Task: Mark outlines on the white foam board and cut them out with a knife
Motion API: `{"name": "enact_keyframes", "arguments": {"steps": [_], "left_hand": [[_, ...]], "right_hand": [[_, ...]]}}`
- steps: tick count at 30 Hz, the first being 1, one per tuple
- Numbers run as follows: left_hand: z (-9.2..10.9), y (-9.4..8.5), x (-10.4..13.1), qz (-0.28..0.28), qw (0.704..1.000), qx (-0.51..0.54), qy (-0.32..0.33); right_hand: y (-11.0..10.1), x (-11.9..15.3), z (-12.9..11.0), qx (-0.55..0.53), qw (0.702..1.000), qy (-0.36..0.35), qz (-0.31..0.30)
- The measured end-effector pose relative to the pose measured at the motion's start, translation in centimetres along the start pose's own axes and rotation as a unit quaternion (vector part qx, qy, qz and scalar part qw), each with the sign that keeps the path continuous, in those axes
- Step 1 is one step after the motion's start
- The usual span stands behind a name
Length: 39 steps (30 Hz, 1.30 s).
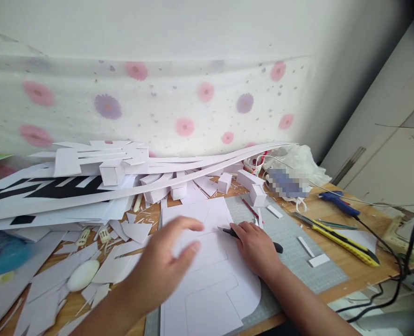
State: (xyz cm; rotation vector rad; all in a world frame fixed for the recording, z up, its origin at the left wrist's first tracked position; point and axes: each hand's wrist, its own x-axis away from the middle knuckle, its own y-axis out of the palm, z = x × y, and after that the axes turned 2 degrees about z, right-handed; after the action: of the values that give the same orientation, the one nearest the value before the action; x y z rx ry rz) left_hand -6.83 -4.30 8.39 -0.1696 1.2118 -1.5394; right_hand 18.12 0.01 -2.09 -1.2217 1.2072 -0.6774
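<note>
A white board [207, 280] with thin drawn outlines lies on a grey cutting mat [291, 261] at the table's front. My right hand [257, 245] rests near the board's right side, closed around a black craft knife [233, 232]. The knife's blade points left over the board, and its handle end sticks out past my fingers. Above the board's left part, my left hand [168, 261] is slightly blurred. Its thumb and forefinger are apart with nothing between them.
White board scraps [122, 266] litter the left side, with printed sheets [52, 196] behind. Small white boxes [224, 183] and long curved strips [178, 179] lie at the back. On the right are a yellow utility knife [343, 241], a blue glue gun [340, 203] and cables [399, 261].
</note>
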Motion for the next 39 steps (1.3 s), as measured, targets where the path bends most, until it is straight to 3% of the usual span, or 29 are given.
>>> {"name": "enact_keyframes", "arguments": {"steps": [2, 3, 7, 11, 15, 18, 21, 25, 28, 30, 35, 39], "left_hand": [[-0.4, 2.6, -0.9, -0.145, 0.989, -0.014, 0.039], [-0.5, 3.8, -1.0, -0.187, 0.981, -0.035, 0.031], [-0.6, 7.0, -0.3, -0.294, 0.953, -0.063, 0.034], [-0.9, 7.9, 0.5, -0.374, 0.924, -0.050, 0.059], [-1.7, 9.3, 1.9, -0.356, 0.922, -0.060, 0.141], [-2.1, 10.8, 3.3, -0.267, 0.926, -0.094, 0.251], [-2.1, 11.3, 4.0, -0.219, 0.922, -0.122, 0.295], [-1.2, 10.0, 3.7, -0.295, 0.917, -0.073, 0.259], [-0.4, 9.0, 3.3, -0.324, 0.921, -0.054, 0.210], [0.1, 8.7, 3.3, -0.332, 0.922, -0.047, 0.195], [0.7, 8.8, 3.8, -0.322, 0.929, -0.057, 0.174], [0.5, 8.8, 3.9, -0.304, 0.933, -0.065, 0.183]], "right_hand": [[0.0, 0.0, 0.3, -0.001, 0.998, 0.024, 0.052], [-0.1, 0.0, 0.5, -0.013, 0.995, 0.039, 0.092], [-0.7, 0.6, 1.6, -0.134, 0.962, 0.057, 0.231], [-0.9, 1.6, 2.6, -0.273, 0.918, 0.112, 0.265], [0.1, 1.9, 3.7, -0.324, 0.890, 0.175, 0.269], [0.9, 1.7, 4.6, -0.332, 0.884, 0.187, 0.271], [0.6, 1.6, 5.0, -0.422, 0.841, 0.179, 0.287], [-1.2, 1.9, 4.3, -0.559, 0.739, 0.225, 0.302], [-2.4, 2.4, 3.9, -0.642, 0.676, 0.256, 0.254], [-2.5, 3.0, 3.8, -0.671, 0.663, 0.251, 0.219], [-2.4, 4.5, 3.3, -0.674, 0.671, 0.232, 0.205], [-2.3, 5.1, 2.1, -0.717, 0.642, 0.184, 0.202]]}}
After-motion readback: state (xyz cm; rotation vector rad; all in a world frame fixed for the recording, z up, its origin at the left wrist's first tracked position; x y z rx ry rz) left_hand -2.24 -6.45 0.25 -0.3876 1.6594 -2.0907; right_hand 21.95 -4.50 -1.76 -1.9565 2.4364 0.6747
